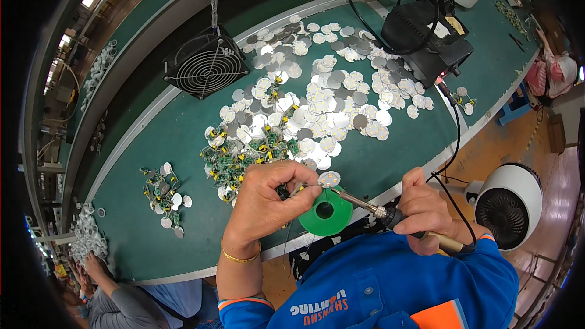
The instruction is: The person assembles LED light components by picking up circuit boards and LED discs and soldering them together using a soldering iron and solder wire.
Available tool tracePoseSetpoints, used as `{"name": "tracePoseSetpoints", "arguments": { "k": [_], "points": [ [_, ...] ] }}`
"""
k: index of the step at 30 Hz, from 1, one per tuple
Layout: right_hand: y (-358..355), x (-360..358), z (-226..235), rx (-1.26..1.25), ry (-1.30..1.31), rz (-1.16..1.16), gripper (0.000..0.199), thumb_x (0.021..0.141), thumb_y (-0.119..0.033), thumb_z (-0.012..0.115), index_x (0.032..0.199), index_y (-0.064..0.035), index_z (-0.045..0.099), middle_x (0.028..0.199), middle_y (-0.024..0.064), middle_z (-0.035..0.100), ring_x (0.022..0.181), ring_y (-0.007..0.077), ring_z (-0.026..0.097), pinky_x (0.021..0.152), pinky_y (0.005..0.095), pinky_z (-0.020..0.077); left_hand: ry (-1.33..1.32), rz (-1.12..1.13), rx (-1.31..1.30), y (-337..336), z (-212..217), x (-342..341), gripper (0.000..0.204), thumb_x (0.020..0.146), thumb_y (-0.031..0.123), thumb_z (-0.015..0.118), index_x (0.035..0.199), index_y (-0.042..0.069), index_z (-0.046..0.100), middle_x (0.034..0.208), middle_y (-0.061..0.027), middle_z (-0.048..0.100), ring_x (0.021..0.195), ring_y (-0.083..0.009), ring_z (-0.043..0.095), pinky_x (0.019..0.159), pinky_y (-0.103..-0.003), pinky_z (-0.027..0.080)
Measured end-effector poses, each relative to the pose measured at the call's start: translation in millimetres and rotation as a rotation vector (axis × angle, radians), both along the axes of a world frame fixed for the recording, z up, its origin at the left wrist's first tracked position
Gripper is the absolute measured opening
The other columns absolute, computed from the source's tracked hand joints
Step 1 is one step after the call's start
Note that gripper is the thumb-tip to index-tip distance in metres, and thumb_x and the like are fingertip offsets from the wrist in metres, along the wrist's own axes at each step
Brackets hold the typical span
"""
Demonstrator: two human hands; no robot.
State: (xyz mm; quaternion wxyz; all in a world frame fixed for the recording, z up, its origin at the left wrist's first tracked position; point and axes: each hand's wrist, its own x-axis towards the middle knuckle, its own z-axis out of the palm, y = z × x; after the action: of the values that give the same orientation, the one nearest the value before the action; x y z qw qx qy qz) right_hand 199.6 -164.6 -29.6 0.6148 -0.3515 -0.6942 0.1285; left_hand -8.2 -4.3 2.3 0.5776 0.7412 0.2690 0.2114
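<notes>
Round white disc dotted with yellow squares (329, 178) sits at the fingertips of the left hand (268, 198), over the near side of the green tabletop (393, 155). We see that hand pinched around a small dark wired part (282, 192). Right hand (423, 207) grips a tan-handled soldering iron (359, 203), metal tip close by the disc's lower edge. We note a flat green spool (341, 219) below.

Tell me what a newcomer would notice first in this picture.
Probably the heap of pale and grey discs spread over the middle of the green table. Next, the soldering iron in the right hand, its tip close to a single disc beside the left hand. Just below is a bright green spool.
</notes>
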Motion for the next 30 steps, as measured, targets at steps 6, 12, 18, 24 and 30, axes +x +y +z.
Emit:
{"name": "tracePoseSetpoints", "arguments": {
  "k": [6,12,18,24,30],
  "points": [
    [2.5,-2.7,-4.1,-0.014,0.003,0.005,0.038,0.102,-0.036,0.037,0.098,-0.0065,0.060,0.057,-0.0012,0.046,0.049,0.0156,0.043,0.062,0.0348,0.0319,0.007,-0.022,0.032,1.9,-3.5,-0.9,0.007,0.073,0.004,0.072,0.077,0.004,0.067,0.064,0.0012,0.058,0.055,-0.0066,0.045,0.050,-0.023,0.035],
    [4.4,-2.4,-4.2,-0.025,-0.010,0.007,0.039,0.102,-0.038,0.037,0.099,-0.0065,0.060,0.057,-0.0015,0.047,0.049,0.0158,0.043,0.062,0.0352,0.0317,-0.003,-0.022,0.017,2.1,-0.8,-0.3,0.007,0.073,0.004,0.072,0.077,0.004,0.067,0.064,0.0010,0.059,0.055,-0.0068,0.045,0.050,-0.023,0.036],
    [1.0,-4.4,-2.8,-0.056,-0.101,-0.013,0.035,0.101,-0.038,0.043,0.104,-0.0074,0.059,0.059,-0.0012,0.048,0.051,0.0163,0.048,0.066,0.0360,0.0345,-0.009,0.004,-0.067,1.7,-2.1,-1.2,0.006,0.074,0.004,0.072,0.077,0.003,0.067,0.066,0.0022,0.060,0.057,-0.0059,0.046,0.052,-0.022,0.037],
    [-3.5,-1.3,-4.2,-0.067,-0.067,-0.002,0.037,0.101,-0.040,0.042,0.108,-0.0077,0.057,0.059,0.0000,0.048,0.052,0.0166,0.049,0.065,0.0353,0.0353,0.062,0.025,-0.249,2.2,1.5,-0.9,0.006,0.075,0.004,0.072,0.077,0.002,0.066,0.066,0.0031,0.060,0.059,-0.0044,0.046,0.054,-0.021,0.037],
    [0.1,-0.8,-2.9,-0.033,-0.021,-0.028,0.036,0.102,-0.039,0.039,0.106,-0.0075,0.057,0.057,0.0002,0.048,0.050,0.0167,0.047,0.061,0.0351,0.0346,-0.007,0.031,-0.338,2.7,-6.6,-1.1,0.007,0.078,0.005,0.072,0.079,0.001,0.066,0.069,0.0039,0.061,0.060,-0.0029,0.046,0.054,-0.020,0.038]
  ]
}}
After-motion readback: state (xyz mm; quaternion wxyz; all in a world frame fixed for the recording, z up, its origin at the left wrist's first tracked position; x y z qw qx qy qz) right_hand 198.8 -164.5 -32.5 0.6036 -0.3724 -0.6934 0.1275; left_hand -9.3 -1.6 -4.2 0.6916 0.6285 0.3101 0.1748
